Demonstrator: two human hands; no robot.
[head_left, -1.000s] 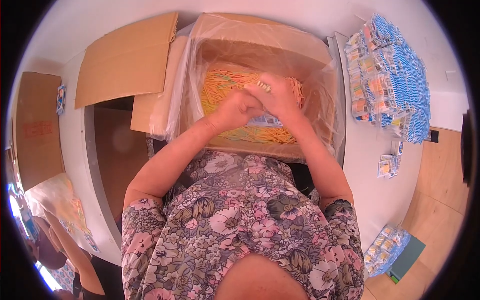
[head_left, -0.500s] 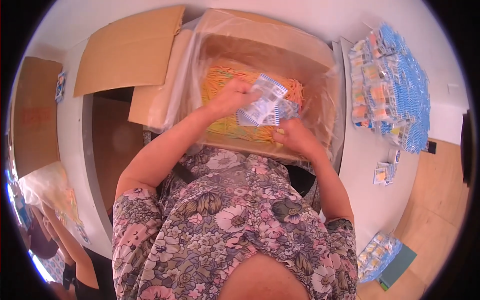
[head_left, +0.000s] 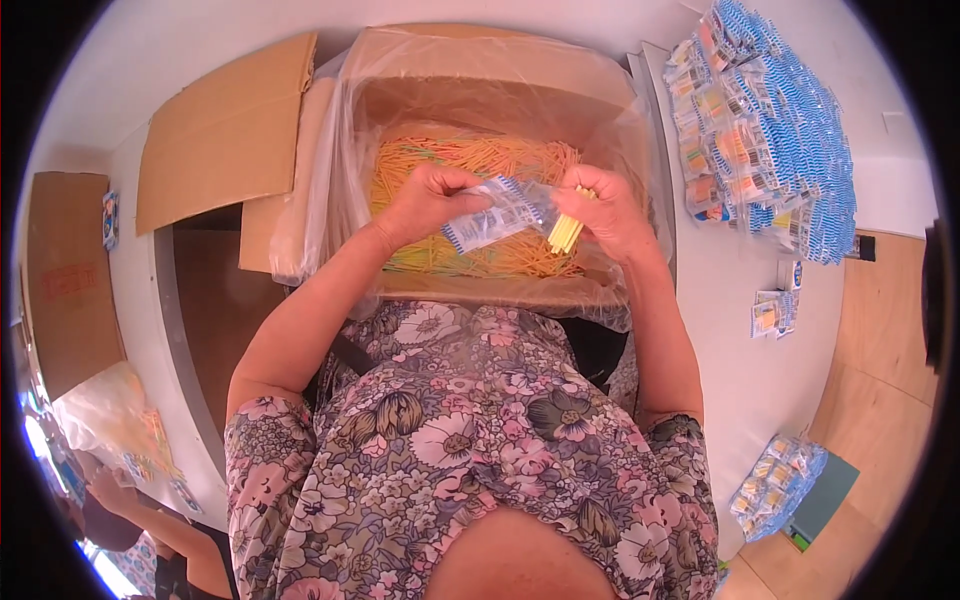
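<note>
At the centre of the frame, your left hand [head_left: 425,205] pinches a small clear packet [head_left: 497,212] with blue print. Your right hand [head_left: 607,212] grips a bundle of pale yellow sticks [head_left: 565,232] at the packet's right end, above the plastic-lined cardboard box [head_left: 480,80] of orange and yellow sticks [head_left: 470,160].

A clear packet [head_left: 497,212] is held by the left hand [head_left: 425,203], and a yellow stick bundle [head_left: 565,232] is gripped by the right hand [head_left: 607,208], above the lined box [head_left: 470,75]. Filled packets [head_left: 770,130] are piled far right on the counter [head_left: 740,330].
</note>
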